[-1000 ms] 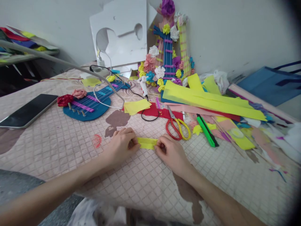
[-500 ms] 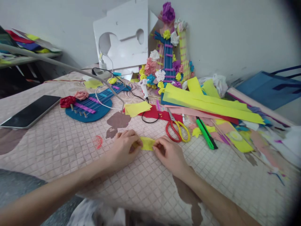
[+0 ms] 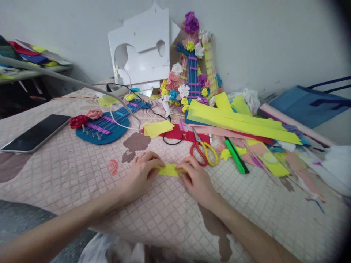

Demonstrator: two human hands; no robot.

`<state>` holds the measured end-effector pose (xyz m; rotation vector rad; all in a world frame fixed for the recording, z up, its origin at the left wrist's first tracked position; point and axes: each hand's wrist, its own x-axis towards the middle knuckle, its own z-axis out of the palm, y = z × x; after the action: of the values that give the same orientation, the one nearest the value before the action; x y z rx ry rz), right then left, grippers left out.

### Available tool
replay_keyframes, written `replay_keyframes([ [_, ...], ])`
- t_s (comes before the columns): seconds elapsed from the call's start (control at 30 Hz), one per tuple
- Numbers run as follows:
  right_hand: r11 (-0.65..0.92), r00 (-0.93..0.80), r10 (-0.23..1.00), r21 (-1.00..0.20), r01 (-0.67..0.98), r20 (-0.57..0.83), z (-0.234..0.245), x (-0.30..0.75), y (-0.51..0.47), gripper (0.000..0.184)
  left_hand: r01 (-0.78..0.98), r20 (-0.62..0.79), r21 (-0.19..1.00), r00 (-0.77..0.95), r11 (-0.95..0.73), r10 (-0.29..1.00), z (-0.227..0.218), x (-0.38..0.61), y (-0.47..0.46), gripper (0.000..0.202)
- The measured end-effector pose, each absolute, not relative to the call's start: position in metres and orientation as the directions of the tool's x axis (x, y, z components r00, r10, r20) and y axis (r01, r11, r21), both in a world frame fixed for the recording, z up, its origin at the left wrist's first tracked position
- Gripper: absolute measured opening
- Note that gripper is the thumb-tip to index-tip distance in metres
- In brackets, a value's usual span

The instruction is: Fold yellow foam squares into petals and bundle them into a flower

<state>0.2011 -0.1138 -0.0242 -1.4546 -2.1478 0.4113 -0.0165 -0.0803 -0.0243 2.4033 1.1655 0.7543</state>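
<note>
A small yellow strip of crepe paper [image 3: 169,170] stretches between my hands, low over the quilted cloth. A crease runs along its upper part. My left hand [image 3: 145,168] pinches the strip's left end between thumb and fingers. At the other end, my right hand [image 3: 195,178] grips it in the same way. Just beyond my right hand lie scissors [image 3: 204,149] with one red and one yellow handle. Further off, several yellow paper pieces [image 3: 158,128] rest on a red sheet [image 3: 178,133].
A blue paper guitar [image 3: 109,126] and a phone [image 3: 37,132] lie to the left. A white glue gun [image 3: 165,106] stands behind, its cord looping forward. On the right are a green cutter [image 3: 236,155], long yellow strips [image 3: 241,120] and scraps. Flower-decorated guitars [image 3: 193,69] lean against the wall.
The strip now shows a crease along its length, and more of it is visible between my hands. My fingers have shifted slightly on its ends. The view has moved a little.
</note>
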Motion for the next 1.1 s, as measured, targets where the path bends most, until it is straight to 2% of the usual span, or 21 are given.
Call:
replay_keyframes([
  [0.2,0.549,-0.490,0.836,-0.392,0.738,0.249,-0.019,0.213,-0.110,0.019,0.595,0.308,0.455,0.592,-0.662,0.744,-0.020,-0.020,-0.080,0.024],
  [0.37,0.629,-0.577,0.772,-0.193,0.753,0.267,-0.017,0.214,-0.111,0.018,0.558,0.251,0.359,0.715,-0.748,0.653,-0.012,-0.028,-0.081,0.023],
  [0.43,0.639,-0.592,0.760,-0.147,0.755,0.269,-0.016,0.213,-0.110,0.019,0.542,0.256,0.338,0.734,-0.769,0.629,-0.011,-0.030,-0.080,0.023],
  [0.57,0.657,-0.605,0.744,-0.145,0.740,0.284,-0.016,0.215,-0.109,0.015,0.510,0.288,0.274,0.765,-0.815,0.576,-0.014,-0.031,-0.076,0.019],
  [0.7,0.675,-0.625,0.730,-0.153,0.721,0.277,-0.015,0.218,-0.108,0.016,0.439,0.285,0.100,0.847,-0.893,0.448,-0.012,-0.030,-0.070,0.021],
  [0.77,0.685,-0.639,0.722,-0.150,0.713,0.264,-0.013,0.219,-0.107,0.018,0.408,0.262,0.050,0.876,-0.912,0.406,-0.011,-0.029,-0.069,0.023],
  [0.83,0.689,-0.650,0.719,-0.131,0.713,0.246,-0.012,0.218,-0.107,0.020,0.412,0.252,0.060,0.875,-0.909,0.414,-0.009,-0.028,-0.069,0.023],
  [1.0,0.690,-0.648,0.718,-0.140,0.710,0.254,-0.012,0.218,-0.107,0.016,0.482,0.265,0.186,0.814,-0.856,0.516,-0.007,-0.025,-0.071,0.017],
  [1.1,0.696,-0.650,0.713,-0.161,0.700,0.263,-0.012,0.219,-0.106,0.014,0.470,0.280,0.141,0.826,-0.872,0.490,-0.007,-0.024,-0.070,0.020],
])
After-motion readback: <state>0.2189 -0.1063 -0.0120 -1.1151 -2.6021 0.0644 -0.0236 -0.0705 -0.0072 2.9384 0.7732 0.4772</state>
